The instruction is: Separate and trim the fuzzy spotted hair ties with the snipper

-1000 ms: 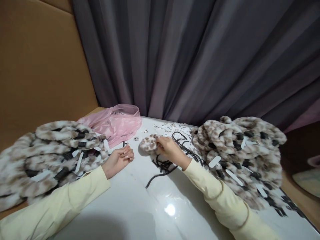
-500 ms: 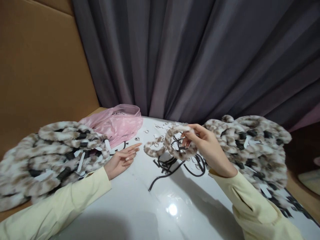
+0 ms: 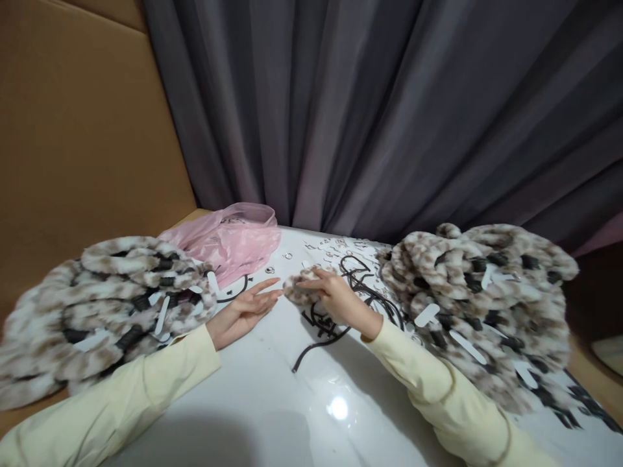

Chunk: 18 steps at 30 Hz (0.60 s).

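Reaching over the middle of the white bench, the right hand touches a small furry piece, brown and white, its index finger pointing across the fur. Whether that hand grips the piece or only rests on it, I cannot tell, since the hand covers part of it. The left hand is empty and open, fingers stretched towards the piece but apart from it. The two hands are apart from each other.

The furry piece lies between the hands, with black cords tangled beneath and beside the right hand; one cord end curves out over bare bench. Small metal rings lie just beyond the left fingertips, and small loose bits are scattered near the far edge, too small to make out.

A heap of furry loops with black parts and white tags, the left pile, sits beside the left forearm, near a crumpled pink bag. The right pile holds similar loops and tags beyond the right forearm. A grey curtain hangs behind the bench.
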Motion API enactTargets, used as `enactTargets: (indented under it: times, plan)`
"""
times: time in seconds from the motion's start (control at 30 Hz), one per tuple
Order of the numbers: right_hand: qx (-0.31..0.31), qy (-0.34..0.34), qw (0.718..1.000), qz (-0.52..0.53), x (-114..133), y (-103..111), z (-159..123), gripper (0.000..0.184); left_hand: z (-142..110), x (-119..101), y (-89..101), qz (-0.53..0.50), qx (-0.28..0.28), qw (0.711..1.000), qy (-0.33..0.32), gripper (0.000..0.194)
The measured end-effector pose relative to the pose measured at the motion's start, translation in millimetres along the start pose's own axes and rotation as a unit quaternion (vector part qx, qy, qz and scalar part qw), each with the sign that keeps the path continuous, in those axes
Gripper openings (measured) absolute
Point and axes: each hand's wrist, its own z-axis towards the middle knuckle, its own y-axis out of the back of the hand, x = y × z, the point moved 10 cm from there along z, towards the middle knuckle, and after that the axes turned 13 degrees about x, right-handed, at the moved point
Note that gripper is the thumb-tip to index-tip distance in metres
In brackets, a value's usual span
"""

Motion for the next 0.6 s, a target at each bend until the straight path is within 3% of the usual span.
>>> enactTargets:
  times: [0.17,0.3,0.37,0.47,0.6]
  plan:
    - [-0.014,0.008,0.998,-0.067,-5.7,-25.1,13.8,0.018,-2.6,3.4,16.9,0.055,-0.065,0.996,0.017,0.034]
    - [-0.038,0.018,0.995,-0.085,-6.0,-25.1,16.8,0.024,-2.2,5.8,22.1,0.084,-0.07,0.994,0.023,0.028]
    - [-0.059,0.024,0.995,-0.079,-4.9,-13.0,14.0,0.028,-1.5,5.1,21.7,0.102,-0.068,0.992,0.022,0.025]
    - [-0.121,0.012,0.991,-0.057,-2.4,24.3,-3.7,0.033,0.2,2.9,19.0,0.141,-0.058,0.988,0.024,0.011]
    - [-0.215,-0.023,0.976,-0.013,11.7,84.6,-58.2,0.027,0.8,1.5,13.7,0.216,-0.034,0.975,0.039,0.034]
